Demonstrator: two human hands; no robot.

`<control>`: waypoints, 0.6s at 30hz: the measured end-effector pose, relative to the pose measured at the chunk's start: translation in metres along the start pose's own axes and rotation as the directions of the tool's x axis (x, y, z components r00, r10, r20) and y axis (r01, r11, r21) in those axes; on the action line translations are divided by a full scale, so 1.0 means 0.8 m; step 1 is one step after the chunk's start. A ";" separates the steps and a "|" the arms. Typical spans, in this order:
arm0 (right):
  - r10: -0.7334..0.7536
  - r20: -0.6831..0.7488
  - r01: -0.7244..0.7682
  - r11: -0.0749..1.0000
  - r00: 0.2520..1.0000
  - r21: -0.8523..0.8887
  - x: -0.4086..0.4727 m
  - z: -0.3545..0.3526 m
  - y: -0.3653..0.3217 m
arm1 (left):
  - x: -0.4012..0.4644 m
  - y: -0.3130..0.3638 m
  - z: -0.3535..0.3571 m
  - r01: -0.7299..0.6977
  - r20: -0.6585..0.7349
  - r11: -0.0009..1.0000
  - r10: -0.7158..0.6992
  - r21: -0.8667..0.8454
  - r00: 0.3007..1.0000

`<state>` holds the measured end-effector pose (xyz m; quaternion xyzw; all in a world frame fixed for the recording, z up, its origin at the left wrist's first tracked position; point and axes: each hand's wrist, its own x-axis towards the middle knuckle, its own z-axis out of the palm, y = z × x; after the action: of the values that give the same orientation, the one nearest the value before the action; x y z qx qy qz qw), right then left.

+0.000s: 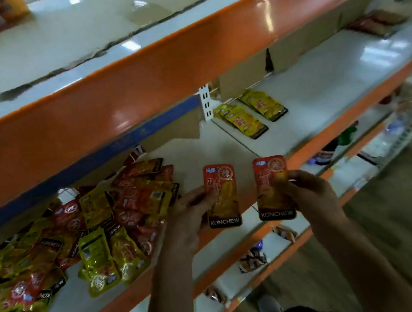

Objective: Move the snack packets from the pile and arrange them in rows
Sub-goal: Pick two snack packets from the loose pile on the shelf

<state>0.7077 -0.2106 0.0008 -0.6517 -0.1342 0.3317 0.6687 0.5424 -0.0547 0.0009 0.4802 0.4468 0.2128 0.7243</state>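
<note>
Shop shelf (225, 149) | left hand (190, 213) pinches red packet (221, 194); right hand (307, 190) pinches another (272, 188) | step: carrying from pile (75, 233) | next: start red row beside yellow rows (250, 115)

Two upright red packets (221, 194) side by side, apart; jumbled red-yellow pile (80, 233) left on shelf
</note>
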 end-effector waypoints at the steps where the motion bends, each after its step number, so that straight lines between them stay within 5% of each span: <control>1: -0.006 -0.028 0.006 1.000 1.000 0.009 -0.005 -0.011 0.004 | -0.001 -0.003 0.009 -0.006 0.025 1.000 0.006 0.017 1.000; 6: 0.042 -0.194 -0.020 0.993 0.980 0.114 -0.017 -0.063 0.020 | 0.000 -0.016 0.052 -0.006 0.127 0.998 -0.003 0.064 0.992; 18: -0.074 -0.451 0.063 0.997 0.889 -0.039 -0.012 -0.200 0.001 | 0.027 -0.017 0.218 0.004 0.455 0.995 -0.048 0.095 0.889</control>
<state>0.7982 -0.3417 -0.0159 -0.7134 -0.0017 0.1456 0.6854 0.7007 -0.1327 0.0037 0.5434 0.2799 0.0637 0.7889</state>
